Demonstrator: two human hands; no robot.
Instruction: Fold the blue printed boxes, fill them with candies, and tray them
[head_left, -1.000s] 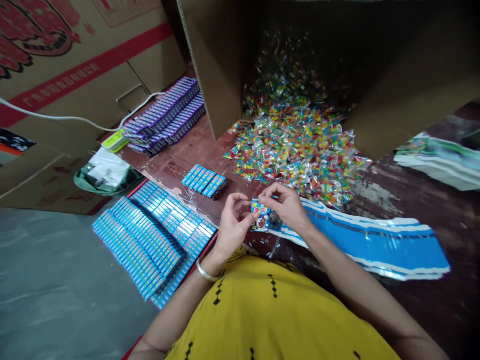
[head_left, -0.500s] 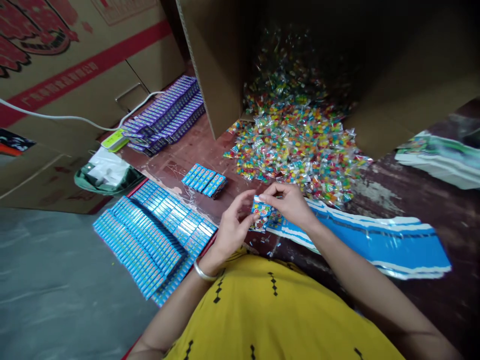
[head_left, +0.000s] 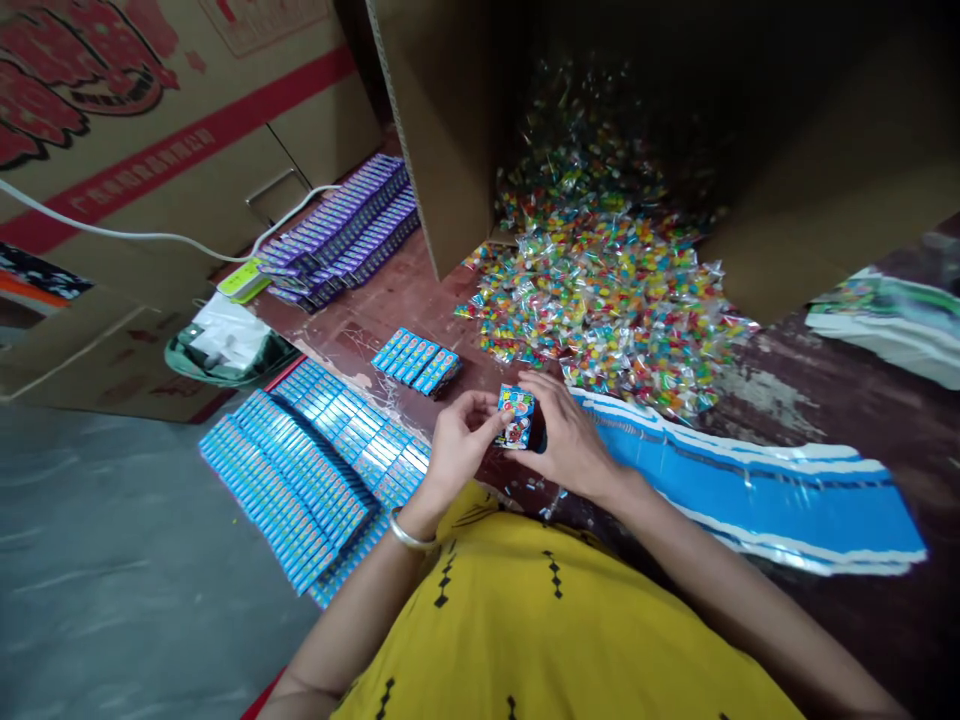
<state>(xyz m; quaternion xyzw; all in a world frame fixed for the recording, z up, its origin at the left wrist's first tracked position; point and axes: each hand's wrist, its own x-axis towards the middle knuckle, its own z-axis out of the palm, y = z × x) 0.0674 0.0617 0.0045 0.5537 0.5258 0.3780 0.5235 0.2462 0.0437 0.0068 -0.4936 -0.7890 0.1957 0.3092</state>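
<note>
Between my two hands is a small blue candy box (head_left: 516, 418) with a colourful printed front. My left hand (head_left: 466, 432) grips it from the left, thumb across the front. Around its right side curve the fingers of my right hand (head_left: 564, 432), at the top and bottom edges. To the right of the hands lies a fanned row of flat blue cartons (head_left: 757, 485). A short row of blue candy boxes (head_left: 416, 360) sits on the table left of and beyond my hands. Past them spreads a heap of clear sachets of coloured candy (head_left: 600, 290).
A large open cardboard box (head_left: 442, 140) lies around the sachets. Many blue boxes (head_left: 289, 490) are packed on a tray at the left. Purple boxes (head_left: 345, 235) stand behind, near a green power strip (head_left: 244, 281) and white cable. Flat green-white cartons (head_left: 892, 325) lie right.
My right hand has moved from pinching the box's top edge to wrapping its right side. The box is now shut at the top and held upright. The view has shifted slightly.
</note>
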